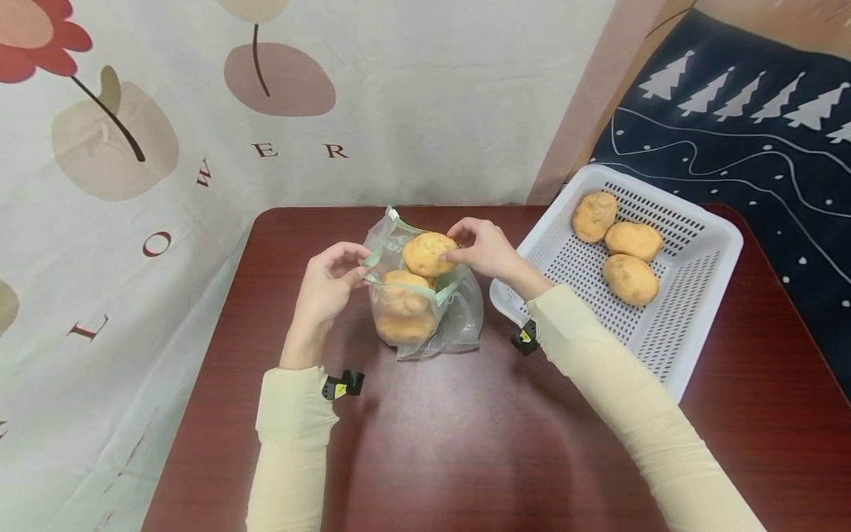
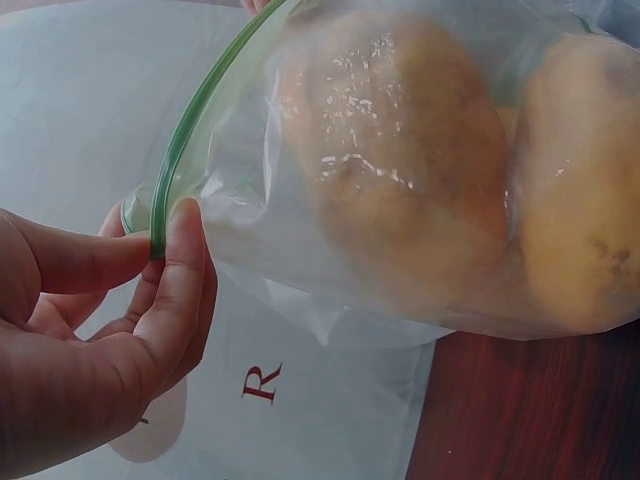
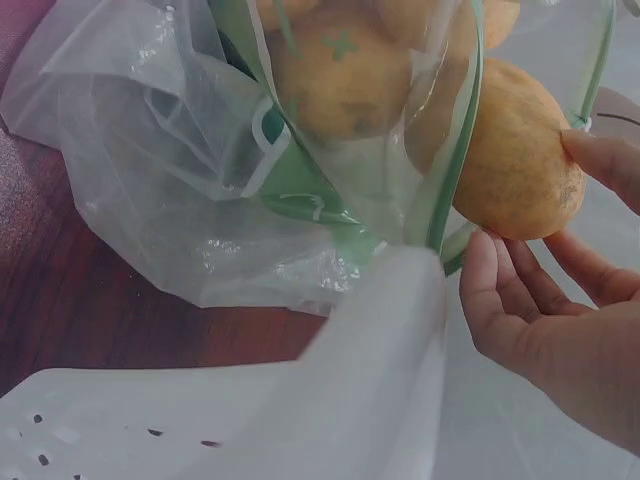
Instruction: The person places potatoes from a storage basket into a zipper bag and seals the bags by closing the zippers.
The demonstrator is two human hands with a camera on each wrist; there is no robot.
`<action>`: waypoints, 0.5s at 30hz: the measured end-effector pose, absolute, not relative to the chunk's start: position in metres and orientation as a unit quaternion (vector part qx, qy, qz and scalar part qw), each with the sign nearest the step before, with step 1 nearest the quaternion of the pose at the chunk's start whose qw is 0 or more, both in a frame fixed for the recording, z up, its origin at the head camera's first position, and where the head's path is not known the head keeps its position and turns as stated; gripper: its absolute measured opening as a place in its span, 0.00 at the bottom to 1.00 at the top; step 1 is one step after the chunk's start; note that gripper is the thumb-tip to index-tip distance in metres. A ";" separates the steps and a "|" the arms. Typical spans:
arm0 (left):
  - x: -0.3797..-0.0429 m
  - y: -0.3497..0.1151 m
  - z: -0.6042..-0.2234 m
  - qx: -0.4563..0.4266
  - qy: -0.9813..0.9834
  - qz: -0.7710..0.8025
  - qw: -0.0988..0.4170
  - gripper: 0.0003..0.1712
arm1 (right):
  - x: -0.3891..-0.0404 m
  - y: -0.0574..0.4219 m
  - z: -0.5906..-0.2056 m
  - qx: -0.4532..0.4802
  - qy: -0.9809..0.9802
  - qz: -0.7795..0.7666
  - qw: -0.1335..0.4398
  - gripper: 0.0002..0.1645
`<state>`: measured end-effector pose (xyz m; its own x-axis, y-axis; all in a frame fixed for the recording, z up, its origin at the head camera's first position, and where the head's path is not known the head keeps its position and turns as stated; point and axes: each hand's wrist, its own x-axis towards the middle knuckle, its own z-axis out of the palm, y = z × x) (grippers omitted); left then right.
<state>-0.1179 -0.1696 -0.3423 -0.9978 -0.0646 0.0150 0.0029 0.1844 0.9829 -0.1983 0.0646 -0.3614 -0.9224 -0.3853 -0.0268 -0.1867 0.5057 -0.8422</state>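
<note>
A clear zip bag point(image 1: 459, 325) with a green-edged mouth stands on the table, several potatoes point(image 2: 400, 160) inside it. My left hand point(image 1: 323, 287) pinches the bag's green rim point(image 2: 185, 150) between thumb and fingers at the left of the mouth. At the opposite side, my right hand point(image 1: 488, 251) holds a potato point(image 3: 520, 150) by its right end, thumb on one side and fingers on the other. That potato sits at the bag's mouth, partly behind the green edge in the right wrist view. The lower potatoes show only through the plastic.
A white perforated basket point(image 1: 705, 295) stands on the right of the dark red table point(image 1: 465, 458), with three potatoes point(image 1: 631, 279) in it. Its near left corner lies beneath my right forearm. A flower-print cloth point(image 1: 425, 133) hangs behind the table.
</note>
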 end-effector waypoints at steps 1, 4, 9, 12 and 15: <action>-0.118 -0.169 -0.343 0.017 -0.769 -0.638 0.025 0.11 | -0.198 0.064 -0.362 -0.166 0.862 -0.467 0.103 0.20; -0.119 -0.168 -0.344 0.012 -0.768 -0.639 0.021 0.11 | -0.198 0.064 -0.362 -0.167 0.865 -0.462 0.101 0.20; -0.119 -0.171 -0.345 0.013 -0.766 -0.642 0.021 0.11 | -0.201 0.070 -0.361 -0.163 0.878 -0.434 0.121 0.19; -0.118 -0.173 -0.345 0.010 -0.764 -0.645 0.022 0.11 | -0.202 0.075 -0.361 -0.145 0.875 -0.438 0.148 0.16; -0.118 -0.174 -0.345 0.007 -0.761 -0.648 0.020 0.11 | -0.203 0.078 -0.360 -0.125 0.859 -0.463 0.177 0.12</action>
